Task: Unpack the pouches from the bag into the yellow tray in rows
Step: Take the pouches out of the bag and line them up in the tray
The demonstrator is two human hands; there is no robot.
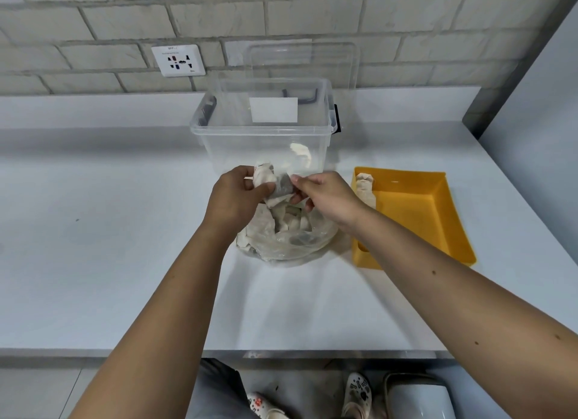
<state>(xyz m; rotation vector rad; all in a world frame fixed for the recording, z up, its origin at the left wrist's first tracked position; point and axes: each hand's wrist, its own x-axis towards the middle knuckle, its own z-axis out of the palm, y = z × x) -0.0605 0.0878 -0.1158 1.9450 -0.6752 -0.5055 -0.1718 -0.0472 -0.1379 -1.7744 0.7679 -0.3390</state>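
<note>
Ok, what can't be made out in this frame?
Head view.
How many pouches the bag holds: crumpled plastic overlaps them.
Markings on the held pouch: left hand and right hand cover it.
Near side of the yellow tray: right forearm crosses it.
Label on the wall socket: too small.

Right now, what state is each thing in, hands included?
left hand: grips a pouch above the bag
right hand: pinches the same pouch
bag: open, loose pouches inside
yellow tray: placed pouches along its left wall only
clear bin: lid off
lid: leaning against the wall
</note>
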